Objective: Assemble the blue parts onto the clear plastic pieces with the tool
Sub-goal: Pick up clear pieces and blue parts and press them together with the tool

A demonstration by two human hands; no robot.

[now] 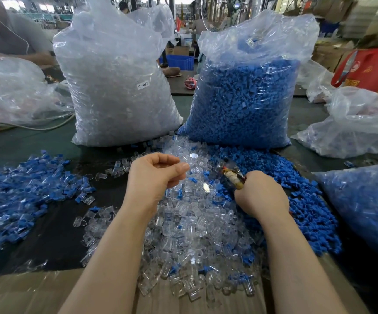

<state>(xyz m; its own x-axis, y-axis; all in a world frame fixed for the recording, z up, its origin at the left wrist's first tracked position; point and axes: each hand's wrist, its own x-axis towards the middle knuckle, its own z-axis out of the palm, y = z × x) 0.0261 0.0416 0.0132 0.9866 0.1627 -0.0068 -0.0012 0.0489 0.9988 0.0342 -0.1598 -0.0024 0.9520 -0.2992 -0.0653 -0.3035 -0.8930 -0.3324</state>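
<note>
- Hands are working over the middle of the counter [54, 225], directly above the loose mound of clear plastic pieces [190, 225], probably so each pick is only a short reach.
- Left hand [158, 173] is hovering with its fingers curled and the thumb meeting the fingertips in a narrow pinching grip; whether a clear piece is sitting between them is too hard to tell, since clear plastic is vanishing against the pile behind.
- Right hand [260, 196] is wrapping a full grip around the tool [232, 176], whose wrapped handle and metal tip are pointing up and leftward toward the left hand, seemingly ready to press a part home.
- Blue parts [296, 193] are lying spilled along the right side of the counter, touching the clear mound, so both ingredients are sitting beside the tool hand.
- Pieces that look already assembled, clear with blue showing [25, 191], are spreading toward the left edge, well apart from the raw stock, which is likely keeping finished work separate.
- Two tall supply bags are standing at the far edge: the clear-piece bag [117, 87] on the left, the blue-part bag [247, 94] on the right, each above its own spill.
- Another bag of mixed blue and clear [364, 207] is leaning at the right edge.
- Cardboard [25, 293] is covering the near edge under the forearms.
- Judging by the bag levels, plenty of the task is remaining.
</note>
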